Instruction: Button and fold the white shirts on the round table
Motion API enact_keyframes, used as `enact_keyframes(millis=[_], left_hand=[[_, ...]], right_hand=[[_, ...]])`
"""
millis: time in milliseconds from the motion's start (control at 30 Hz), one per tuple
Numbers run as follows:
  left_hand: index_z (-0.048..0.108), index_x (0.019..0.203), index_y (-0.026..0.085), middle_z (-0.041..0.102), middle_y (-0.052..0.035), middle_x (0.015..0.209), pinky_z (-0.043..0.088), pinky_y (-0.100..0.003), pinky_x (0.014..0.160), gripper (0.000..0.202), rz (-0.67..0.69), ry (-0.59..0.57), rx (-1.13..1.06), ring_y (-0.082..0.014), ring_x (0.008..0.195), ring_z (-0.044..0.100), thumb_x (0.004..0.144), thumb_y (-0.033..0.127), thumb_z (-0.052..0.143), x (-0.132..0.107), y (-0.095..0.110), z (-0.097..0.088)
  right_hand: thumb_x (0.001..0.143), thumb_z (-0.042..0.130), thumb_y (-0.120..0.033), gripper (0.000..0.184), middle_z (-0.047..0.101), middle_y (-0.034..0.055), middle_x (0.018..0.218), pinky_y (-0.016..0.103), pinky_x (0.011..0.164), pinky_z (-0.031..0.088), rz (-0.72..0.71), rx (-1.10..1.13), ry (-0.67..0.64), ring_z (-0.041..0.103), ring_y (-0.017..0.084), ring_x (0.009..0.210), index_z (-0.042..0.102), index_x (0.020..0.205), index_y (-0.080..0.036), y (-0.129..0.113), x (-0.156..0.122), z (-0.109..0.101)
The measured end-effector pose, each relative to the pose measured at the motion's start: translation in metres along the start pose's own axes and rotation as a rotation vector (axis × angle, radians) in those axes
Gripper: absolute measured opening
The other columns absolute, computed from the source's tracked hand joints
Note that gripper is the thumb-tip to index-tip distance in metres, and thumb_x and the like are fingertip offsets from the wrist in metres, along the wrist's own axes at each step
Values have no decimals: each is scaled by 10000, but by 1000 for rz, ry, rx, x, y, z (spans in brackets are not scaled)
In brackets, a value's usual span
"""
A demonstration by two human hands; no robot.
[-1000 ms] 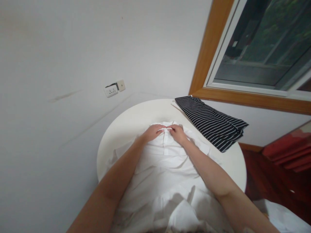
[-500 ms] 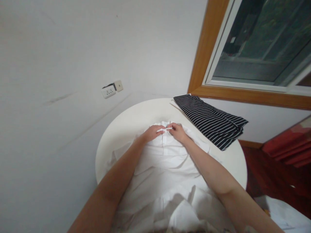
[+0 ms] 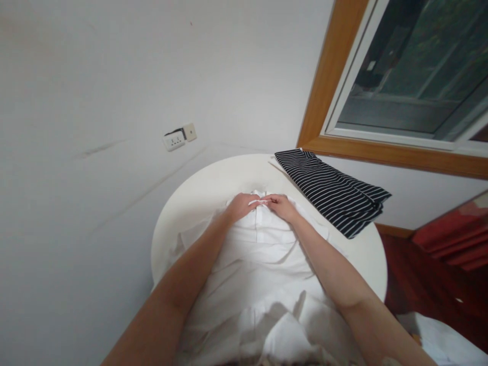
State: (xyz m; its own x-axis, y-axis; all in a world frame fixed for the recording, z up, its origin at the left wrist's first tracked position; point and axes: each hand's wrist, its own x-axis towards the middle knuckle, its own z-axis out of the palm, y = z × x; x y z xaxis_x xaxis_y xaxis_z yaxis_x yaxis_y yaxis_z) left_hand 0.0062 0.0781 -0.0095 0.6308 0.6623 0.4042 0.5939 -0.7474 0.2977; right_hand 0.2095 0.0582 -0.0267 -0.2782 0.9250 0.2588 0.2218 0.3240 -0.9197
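A white shirt [image 3: 259, 259] lies spread over a round white table, wrinkled toward me, with a straight placket running down its middle. At its far end, my left hand [image 3: 243, 206] pinches a narrow white edge near the collar. My right hand [image 3: 280, 206] closes on the same edge from the other side, its fingertips almost meeting those of the left. The small part between the fingers is too fine to make out. Both forearms rest low over the shirt's sides.
The round white table [image 3: 213, 175] stands against the wall. A folded black-and-white striped cloth [image 3: 331, 190] lies at its right rim. A wall socket [image 3: 174, 141] is at the left, a wood-framed window [image 3: 412, 76] at the right. White cloth [image 3: 446, 338] shows at lower right.
My fingertips have drawn slightly closer together on the shirt's edge, and the left hand has rolled a little over it. The view has shifted slightly.
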Motion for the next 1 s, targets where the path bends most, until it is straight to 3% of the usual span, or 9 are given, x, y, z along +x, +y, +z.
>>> enact_keyframes(millis=[267,467,633,767,1000], left_hand=[[611,908,194,678,-56,760,412,-263,680,342,-134,45,150,-193,743,633,932,475,418,2,12,-1],[604,829,190,665,-38,823,439,-259,755,277,-127,181,-85,-169,806,610,916,410,461,3,0,11],[601,777,184,638,4,749,449,-236,706,283,-218,292,-300,-145,739,588,863,443,526,5,1,13],[611,808,191,646,6,765,453,-239,720,266,-256,302,-266,-144,751,589,880,419,495,4,7,14],[669,895,193,716,-60,920,439,-291,805,310,-203,224,-48,-186,868,628,926,398,439,4,14,12]], right_hand=[[680,648,-333,218,712,17,788,258,649,441,67,167,149,594,148,691,704,838,-193,9,7,7],[695,627,-336,235,684,-2,736,244,604,415,47,152,186,556,130,634,699,863,-188,13,8,11],[705,633,-363,254,670,-8,726,243,610,410,25,192,218,545,123,626,694,876,-186,13,9,15],[729,602,-360,233,662,-5,724,256,630,418,30,84,254,548,137,647,690,866,-194,8,8,17],[774,556,-314,146,613,-13,655,280,649,408,59,-178,327,511,152,615,660,801,-216,-10,0,20]])
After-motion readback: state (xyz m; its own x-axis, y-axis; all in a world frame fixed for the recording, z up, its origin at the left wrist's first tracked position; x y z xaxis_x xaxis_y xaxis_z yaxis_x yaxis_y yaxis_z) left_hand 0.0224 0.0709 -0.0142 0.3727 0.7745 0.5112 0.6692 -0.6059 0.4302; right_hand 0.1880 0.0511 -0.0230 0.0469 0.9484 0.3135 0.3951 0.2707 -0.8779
